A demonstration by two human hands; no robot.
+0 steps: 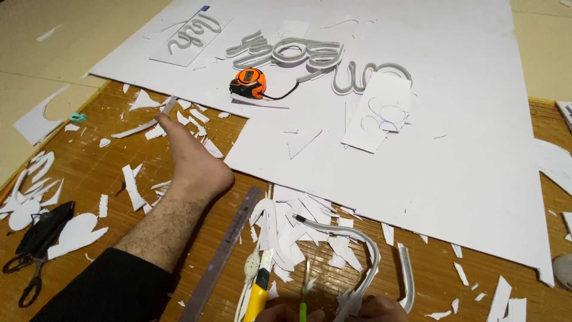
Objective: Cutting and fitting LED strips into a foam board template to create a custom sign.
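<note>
A big sheet (417,155) lies across the far side of the floor mat (89,173), and on it sit a tape measure (249,83), with bent strip letters (298,53) just behind and to its right. Nearer, a bare foot (193,164) rests on the mat amid scraps. Scissors (36,250) lie far left, a ruler (223,253) right of the leg, then a knife (257,292), then a curved strip (369,262) by the hands (333,311).
</note>
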